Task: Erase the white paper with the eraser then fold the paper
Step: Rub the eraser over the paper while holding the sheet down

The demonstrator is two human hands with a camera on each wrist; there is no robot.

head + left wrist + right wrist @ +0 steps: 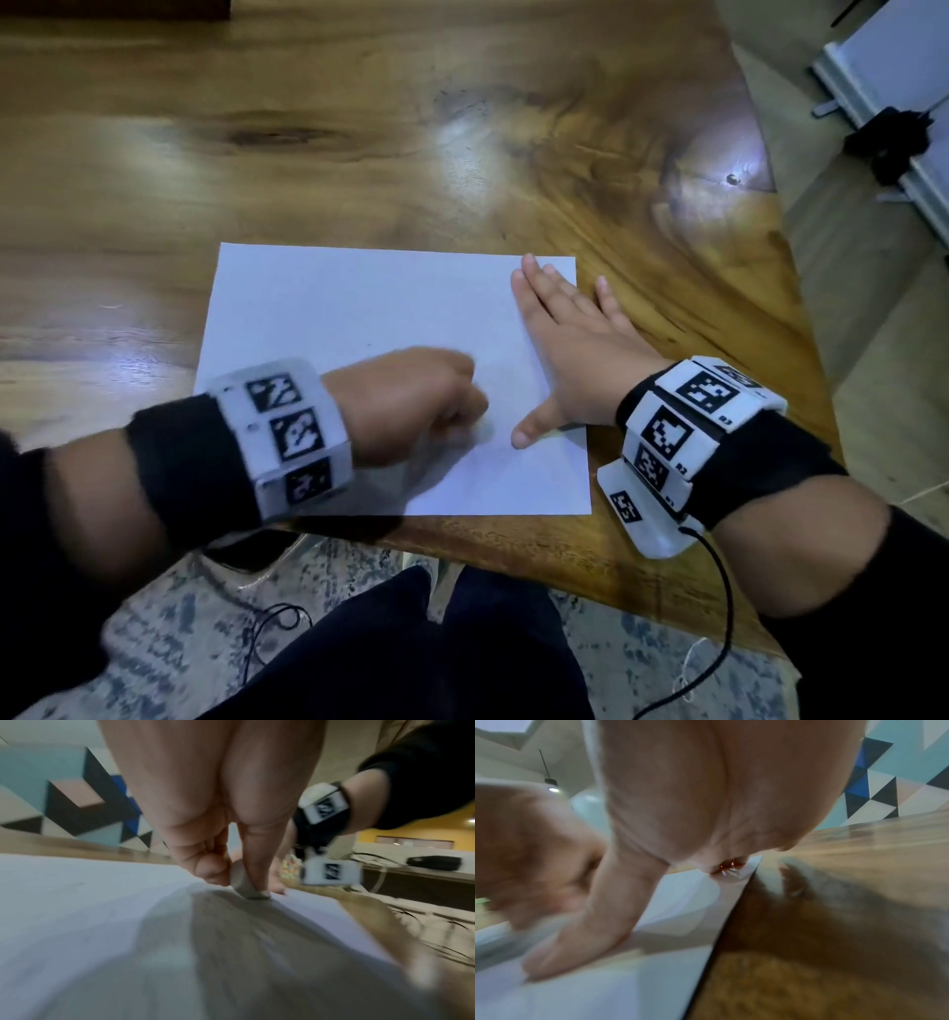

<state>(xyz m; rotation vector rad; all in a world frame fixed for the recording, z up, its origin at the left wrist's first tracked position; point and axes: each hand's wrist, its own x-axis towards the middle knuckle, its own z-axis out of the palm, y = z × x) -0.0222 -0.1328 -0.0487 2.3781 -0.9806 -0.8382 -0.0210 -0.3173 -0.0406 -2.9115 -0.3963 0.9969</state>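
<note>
A white sheet of paper [359, 329] lies flat near the front edge of the wooden table [359, 128]. My left hand [411, 401] is curled over the sheet's near right part and pinches a small whitish eraser [241, 880] between thumb and forefinger, its lower end on the paper [77, 902]. In the head view the eraser is hidden under the hand. My right hand [560, 334] lies flat with fingers spread on the sheet's right edge, the thumb [577, 933] pressing on the paper [603, 994] and the little finger on bare wood.
The table's right edge [801, 288] runs diagonally just beyond my right hand. A patterned rug [642, 642] and my dark-clothed legs [462, 642] are below the front edge. A black cable [724, 591] hangs from the right wristband. White equipment [883, 103] stands on the floor far right.
</note>
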